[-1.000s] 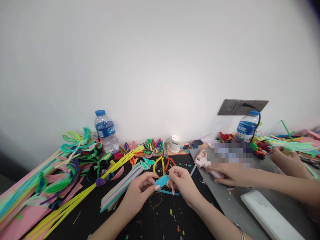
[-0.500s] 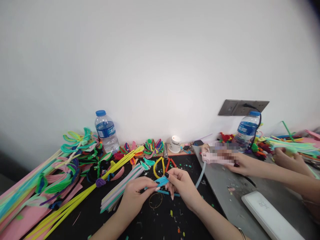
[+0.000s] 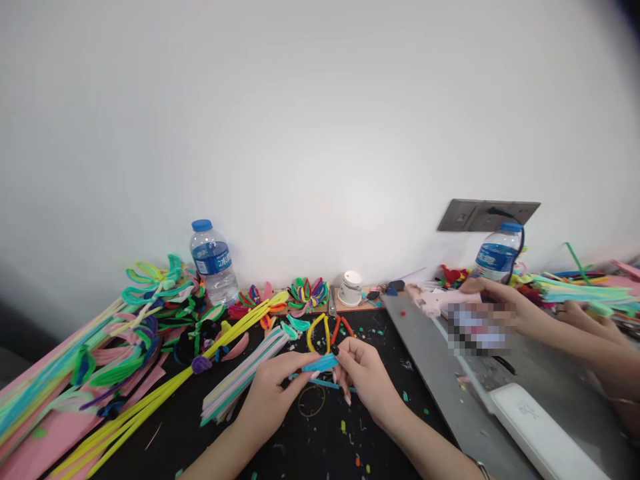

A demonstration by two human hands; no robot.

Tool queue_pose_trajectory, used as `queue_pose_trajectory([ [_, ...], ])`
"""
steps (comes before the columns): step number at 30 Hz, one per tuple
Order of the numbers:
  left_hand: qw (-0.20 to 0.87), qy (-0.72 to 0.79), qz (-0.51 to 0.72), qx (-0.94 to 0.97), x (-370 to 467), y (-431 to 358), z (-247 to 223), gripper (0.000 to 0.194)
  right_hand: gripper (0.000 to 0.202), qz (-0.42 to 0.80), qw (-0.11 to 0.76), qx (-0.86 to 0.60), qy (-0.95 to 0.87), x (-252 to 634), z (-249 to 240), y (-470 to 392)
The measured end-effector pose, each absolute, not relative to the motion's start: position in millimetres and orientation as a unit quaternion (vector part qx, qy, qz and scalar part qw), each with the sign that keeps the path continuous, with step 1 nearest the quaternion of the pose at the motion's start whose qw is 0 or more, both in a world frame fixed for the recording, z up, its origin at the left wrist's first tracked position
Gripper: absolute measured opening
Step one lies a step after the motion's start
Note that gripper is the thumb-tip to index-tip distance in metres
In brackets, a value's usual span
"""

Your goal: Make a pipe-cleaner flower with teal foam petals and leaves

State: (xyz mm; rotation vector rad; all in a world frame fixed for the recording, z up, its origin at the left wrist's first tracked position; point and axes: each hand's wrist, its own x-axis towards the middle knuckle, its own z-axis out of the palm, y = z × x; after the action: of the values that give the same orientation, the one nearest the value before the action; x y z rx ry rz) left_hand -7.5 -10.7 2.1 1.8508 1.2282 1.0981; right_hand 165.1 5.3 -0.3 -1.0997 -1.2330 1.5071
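Observation:
Both hands meet above the black table surface [image 3: 280, 447], pinching a short bundle of blue pipe cleaners [image 3: 320, 364] between them. My left hand [image 3: 275, 387] grips its left end with thumb and fingers. At the right end, my right hand [image 3: 367, 377] holds it between thumb and index finger. A thin blue stem [image 3: 327, 385] shows just below the bundle; where its ends go is hidden by my fingers. Under my left fingertips lies a thin gold-coloured ring [image 3: 311, 401]. Pliers with yellow and red handles [image 3: 320, 333] rest just beyond my hands.
Left are yellow pipe cleaners [image 3: 165, 393], pale stems [image 3: 240, 377] and a water bottle [image 3: 213, 260]. A paper cup [image 3: 351, 288] stands by the wall. At right, a co-worker's hand [image 3: 495, 297] is on a pink glue gun [image 3: 435, 300], near a white box-like object [image 3: 540, 427].
My hands stay nearly in place, with the blue bundle turned slightly. The co-worker's hand has shifted right and up with the glue gun, and a blurred-out phone-like object shows below it.

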Motion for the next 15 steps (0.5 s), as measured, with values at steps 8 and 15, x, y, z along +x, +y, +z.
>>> queue_pose_trajectory([
  [8,0.318,0.439,0.421,0.727,-5.7,-10.9,2.6,0.019,0.035,0.597,0.432,-0.445,-0.508,166.3,-1.6,5.8],
  [15,0.312,0.452,0.427,0.718,-6.5,-12.1,3.6,0.017,0.033,0.587,0.446,-0.451,-0.503,164.6,-5.1,5.0],
])
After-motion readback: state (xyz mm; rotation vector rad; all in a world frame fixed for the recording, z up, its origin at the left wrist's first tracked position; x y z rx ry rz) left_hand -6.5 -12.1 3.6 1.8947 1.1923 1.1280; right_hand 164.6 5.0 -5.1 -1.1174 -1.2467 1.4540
